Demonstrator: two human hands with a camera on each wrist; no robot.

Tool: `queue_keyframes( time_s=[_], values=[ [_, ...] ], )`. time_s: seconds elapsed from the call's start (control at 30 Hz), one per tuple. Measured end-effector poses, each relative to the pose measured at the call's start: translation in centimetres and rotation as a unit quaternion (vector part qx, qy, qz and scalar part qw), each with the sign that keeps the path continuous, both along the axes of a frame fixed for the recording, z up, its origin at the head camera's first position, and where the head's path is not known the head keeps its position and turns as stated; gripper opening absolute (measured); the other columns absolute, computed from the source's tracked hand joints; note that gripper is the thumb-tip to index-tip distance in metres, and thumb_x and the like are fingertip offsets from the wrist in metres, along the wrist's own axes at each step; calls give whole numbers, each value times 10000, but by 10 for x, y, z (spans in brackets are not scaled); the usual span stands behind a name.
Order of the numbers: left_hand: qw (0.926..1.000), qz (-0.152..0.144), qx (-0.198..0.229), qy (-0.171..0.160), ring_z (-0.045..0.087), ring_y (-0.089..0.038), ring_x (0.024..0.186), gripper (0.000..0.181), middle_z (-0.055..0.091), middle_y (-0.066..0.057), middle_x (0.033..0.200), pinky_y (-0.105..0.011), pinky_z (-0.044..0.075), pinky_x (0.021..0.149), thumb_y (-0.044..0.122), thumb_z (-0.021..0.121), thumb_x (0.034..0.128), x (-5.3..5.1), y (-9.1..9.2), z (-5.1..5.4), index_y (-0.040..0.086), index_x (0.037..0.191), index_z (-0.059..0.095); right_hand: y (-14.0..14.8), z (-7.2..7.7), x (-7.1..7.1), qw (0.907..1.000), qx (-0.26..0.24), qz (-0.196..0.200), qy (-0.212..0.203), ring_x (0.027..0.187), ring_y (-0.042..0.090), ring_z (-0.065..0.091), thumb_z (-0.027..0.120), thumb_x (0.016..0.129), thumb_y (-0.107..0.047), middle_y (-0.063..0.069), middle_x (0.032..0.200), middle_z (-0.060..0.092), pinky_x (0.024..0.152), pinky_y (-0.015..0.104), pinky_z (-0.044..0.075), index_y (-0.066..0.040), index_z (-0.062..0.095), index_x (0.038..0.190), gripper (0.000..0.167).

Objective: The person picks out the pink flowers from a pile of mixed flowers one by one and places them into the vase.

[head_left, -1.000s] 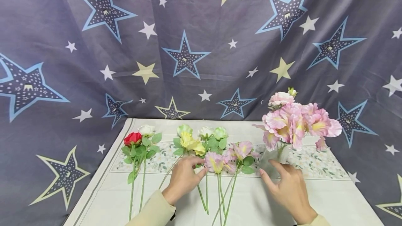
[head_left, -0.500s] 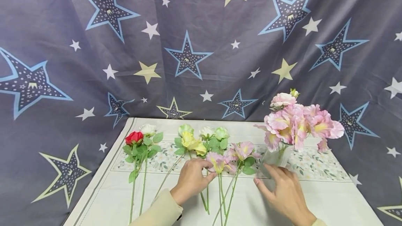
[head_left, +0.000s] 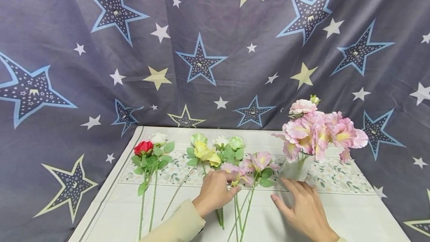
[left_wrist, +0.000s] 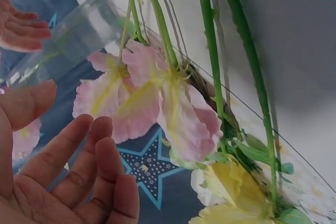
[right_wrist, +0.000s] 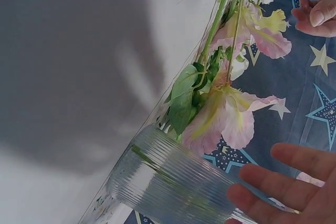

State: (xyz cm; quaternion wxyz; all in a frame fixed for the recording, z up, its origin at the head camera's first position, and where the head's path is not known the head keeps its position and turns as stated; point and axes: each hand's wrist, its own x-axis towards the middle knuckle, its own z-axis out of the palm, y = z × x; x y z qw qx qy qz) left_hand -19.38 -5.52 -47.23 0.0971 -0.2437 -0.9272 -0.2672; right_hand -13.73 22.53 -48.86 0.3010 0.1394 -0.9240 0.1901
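My left hand [head_left: 216, 191] hovers over the stems beside two pink-and-yellow irises [head_left: 261, 161] lying on the table. Its fingers are loosely bent with nothing between them, and in the left wrist view one iris [left_wrist: 186, 114] hangs just beyond the fingertips. My right hand [head_left: 305, 208] is spread close to a clear ribbed glass vase [right_wrist: 168, 177]; whether it touches the glass I cannot tell. Several pink irises [head_left: 310, 133] and a paler pink bloom [head_left: 302, 106] stand in that vase. A yellow flower [head_left: 205, 153] lies left of the irises.
Farther left lie a red rose [head_left: 143, 147] and a white rose [head_left: 158, 139]. Pale green blooms [head_left: 236, 143] and another white rose [head_left: 220, 141] lie behind the yellow flower. The white tablecloth [head_left: 111, 212] has a floral band. A star-patterned curtain [head_left: 215, 85] hangs behind.
My left hand has moved right, from below the yellow flower to the pink irises. The right hand has shifted slightly left, still near the vase. The flowers lie as before.
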Motion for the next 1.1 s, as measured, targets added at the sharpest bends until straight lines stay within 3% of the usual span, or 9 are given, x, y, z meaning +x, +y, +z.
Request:
queue_keyframes(
  time_s=[0.27,0.53,0.73,0.77,0.87,0.97,1.1],
  values=[
    [9994,-68,-307,-162,530,-25,668,197,669,104,764,-294,454,715,346,833,862,-2,17,1,201,996,822,-2,-1,2,9999,14,0,141,1050,363,657,834,802,-419,109,1145,732,906,569,446,-92,731,1205,529],
    [9970,-155,-744,-131,719,-183,872,244,781,27,958,-419,522,893,347,824,867,-4,29,-2,135,989,823,-4,1,3,9999,-8,-4,153,1055,366,659,836,799,-416,104,1140,734,908,571,448,-91,733,1198,525],
    [9945,-239,-1006,-169,709,-156,838,229,772,25,932,-361,527,779,355,834,850,-7,33,-4,146,940,822,-4,2,4,9998,-12,-36,171,1050,366,664,836,797,-416,103,1129,736,903,575,449,-89,736,1187,518],
    [9944,-265,-1005,-211,687,-132,759,208,758,41,848,-336,521,718,354,835,851,-8,33,-4,147,869,813,-5,2,4,9998,-10,-30,179,1050,364,663,836,797,-415,101,1130,736,903,572,448,-90,736,1188,518],
    [9937,-297,-1050,-260,496,-65,511,385,535,114,528,-272,426,557,351,825,859,-11,37,-5,164,580,635,-5,2,4,9998,6,-23,189,1050,360,662,834,799,-418,97,1128,736,906,569,447,-93,735,1191,519],
    [9928,-318,-1113,-299,284,-74,430,608,238,119,421,-265,341,506,354,814,863,-13,42,-6,213,482,361,-5,2,4,9998,2,-28,176,1049,361,662,834,800,-419,97,1125,736,909,571,446,-94,735,1193,520],
    [9909,-212,-1303,-278,318,-97,452,640,214,115,428,-303,387,566,370,818,853,-15,47,-10,212,479,323,-6,2,4,9998,-6,-44,182,1039,352,663,837,798,-421,93,1119,738,910,573,448,-96,736,1192,521]
  ],
)
